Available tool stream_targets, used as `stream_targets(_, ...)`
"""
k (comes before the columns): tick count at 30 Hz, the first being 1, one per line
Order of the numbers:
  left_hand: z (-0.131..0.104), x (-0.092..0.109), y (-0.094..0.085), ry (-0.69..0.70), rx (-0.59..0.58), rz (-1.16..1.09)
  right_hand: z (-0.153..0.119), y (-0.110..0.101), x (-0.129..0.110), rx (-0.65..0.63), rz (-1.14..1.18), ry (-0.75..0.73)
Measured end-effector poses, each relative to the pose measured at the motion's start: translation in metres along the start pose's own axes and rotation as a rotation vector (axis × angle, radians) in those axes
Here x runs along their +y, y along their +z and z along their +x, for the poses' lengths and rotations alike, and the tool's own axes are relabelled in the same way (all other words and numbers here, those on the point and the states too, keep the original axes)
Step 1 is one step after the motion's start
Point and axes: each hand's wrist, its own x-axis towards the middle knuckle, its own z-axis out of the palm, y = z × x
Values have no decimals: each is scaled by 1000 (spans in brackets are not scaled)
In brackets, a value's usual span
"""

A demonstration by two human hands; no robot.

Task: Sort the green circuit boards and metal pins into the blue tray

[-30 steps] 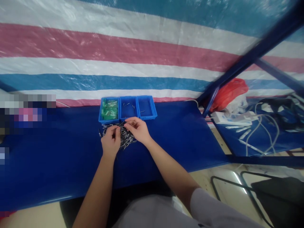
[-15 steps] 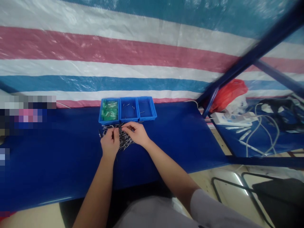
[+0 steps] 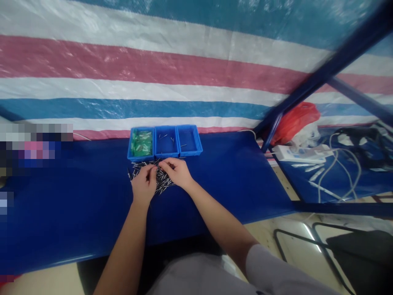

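Note:
A heap of thin dark and silver rods (image 3: 163, 182) lies on the blue table (image 3: 82, 196), and both hands are over it. My left hand (image 3: 143, 183) is closed, thumb and fingertips pinched together above the heap's left part. From the right, my right hand (image 3: 177, 172) comes in, also pinched, with its fingertips close to those of the left. Whatever sits between the fingers is too small to make out. Just beyond the heap, a blue bin with green packets (image 3: 141, 143) stands at the left of a row of three.
The middle bin (image 3: 166, 151) holds a few thin rods; the right bin (image 3: 188, 143) holds at least one. Behind the table hangs a striped tarp (image 3: 172, 108). To the right are a blue metal frame (image 3: 276, 127), a power strip (image 3: 301, 153) with cables and a red bag (image 3: 296, 123).
My left hand has shifted slightly to the right, so the fingertips of both hands are nearer each other. The bins and the heap look the same.

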Motion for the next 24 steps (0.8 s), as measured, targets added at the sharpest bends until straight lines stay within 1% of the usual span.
stream_targets(3,0,-3,0,-8,1,32,0,1,0,10,63,-44)
stream_targets(7,1,-5,0,-31,11,48,0,0,1,-29,73,-111)
stream_targets(13,-1,-2,0,-46,11,-7,0,-1,0,-14,-7,-92)
stream_targets(17,-3,-1,1,-61,19,-28,1,-2,0,-24,-43,-124)
stream_targets(24,-2,-5,4,-3,41,-24,0,-3,0,-39,-74,-109)
